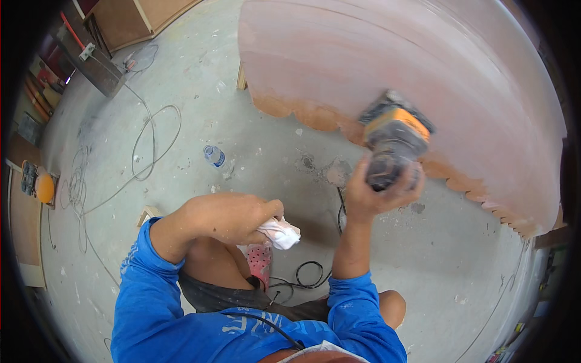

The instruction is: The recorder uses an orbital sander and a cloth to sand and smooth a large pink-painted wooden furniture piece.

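My right hand (372, 196) is wrapped round the dark body of an orange and black electric sander (399, 130). Its flat pad lies against the lower part of a large, curved pinkish panel (387, 54), near a scalloped brown edge; the sander is slightly blurred. A crumpled white cloth (283, 235) is closed in my left hand (257, 219), held over my lap and apart from the panel. Its left fingers are partly hidden behind the cloth and the back of the hand.
A plastic bottle (214, 156) lies on the dusty concrete floor (200, 115). Grey cable loops (154, 160) run across the left side, and a black cord (308, 275) coils by my pink clog (259, 261). An orange tool (43, 187) sits at the far left.
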The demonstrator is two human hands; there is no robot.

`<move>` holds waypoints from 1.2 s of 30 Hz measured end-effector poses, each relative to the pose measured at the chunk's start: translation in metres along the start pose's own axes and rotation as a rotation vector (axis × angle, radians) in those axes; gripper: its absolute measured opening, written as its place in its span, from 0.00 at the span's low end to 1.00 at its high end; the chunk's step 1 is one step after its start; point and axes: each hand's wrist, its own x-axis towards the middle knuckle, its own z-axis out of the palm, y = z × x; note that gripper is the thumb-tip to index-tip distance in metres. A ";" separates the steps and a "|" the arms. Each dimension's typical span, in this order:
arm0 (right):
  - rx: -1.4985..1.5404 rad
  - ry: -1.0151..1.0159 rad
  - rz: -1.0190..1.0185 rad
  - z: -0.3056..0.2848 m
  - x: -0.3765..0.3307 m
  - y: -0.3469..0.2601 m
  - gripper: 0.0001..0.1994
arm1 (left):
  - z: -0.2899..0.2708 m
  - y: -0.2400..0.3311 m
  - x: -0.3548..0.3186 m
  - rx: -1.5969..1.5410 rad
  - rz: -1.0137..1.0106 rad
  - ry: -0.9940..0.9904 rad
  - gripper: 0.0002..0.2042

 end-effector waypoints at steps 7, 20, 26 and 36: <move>0.159 -0.183 -0.163 0.061 -0.081 -0.084 0.23 | -0.006 -0.006 0.020 0.004 0.071 -0.278 0.19; -0.136 0.031 0.035 -0.021 -0.029 0.061 0.41 | -0.015 -0.041 0.086 0.065 0.225 -0.421 0.26; 0.298 0.387 0.752 -0.060 0.033 0.139 0.43 | -0.014 -0.031 0.101 0.108 0.168 -0.336 0.25; 0.142 -0.011 -0.107 -0.049 0.051 0.074 0.32 | 0.013 0.055 0.165 0.304 0.061 -0.281 0.26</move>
